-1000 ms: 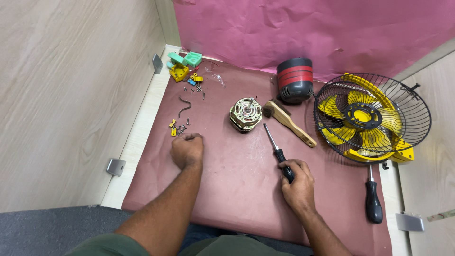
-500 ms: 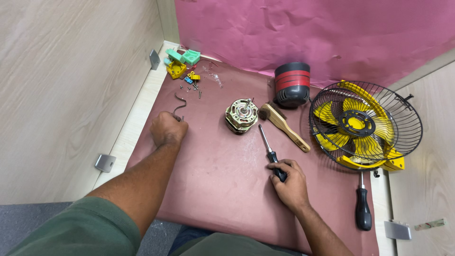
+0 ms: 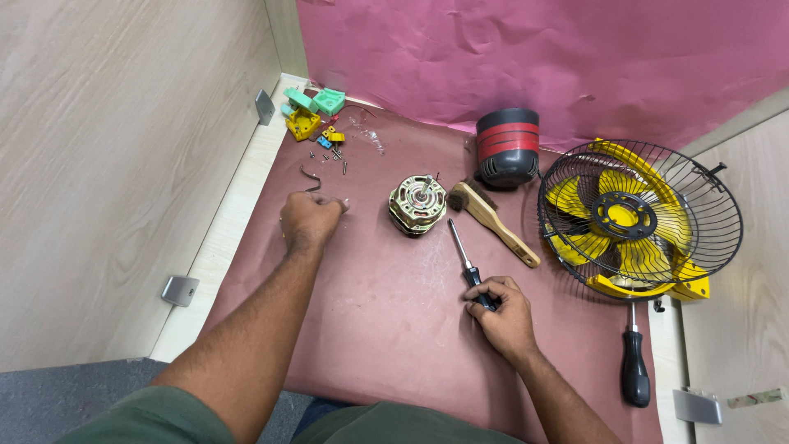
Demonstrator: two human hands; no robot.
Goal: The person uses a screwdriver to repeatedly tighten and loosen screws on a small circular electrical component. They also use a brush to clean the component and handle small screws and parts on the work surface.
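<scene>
My left hand (image 3: 308,220) rests fingers curled on the maroon mat (image 3: 386,329), beside a bent dark wire (image 3: 312,179); whether it pinches a small part I cannot tell. My right hand (image 3: 503,314) grips the black handle of a screwdriver (image 3: 462,252) lying on the mat, its tip pointing toward a brass-coloured fan motor (image 3: 417,204). A wooden brush (image 3: 493,224) lies right of the motor.
A yellow fan in a black wire cage (image 3: 639,219) lies at the right, a black-and-red motor housing (image 3: 507,146) behind. A second screwdriver (image 3: 634,368) lies near the right edge. Green and yellow plastic parts (image 3: 312,108) and loose screws (image 3: 331,152) sit at the back left.
My left hand has moved away from me toward the bent wire and small parts. My right hand keeps its hold on the screwdriver in about the same place.
</scene>
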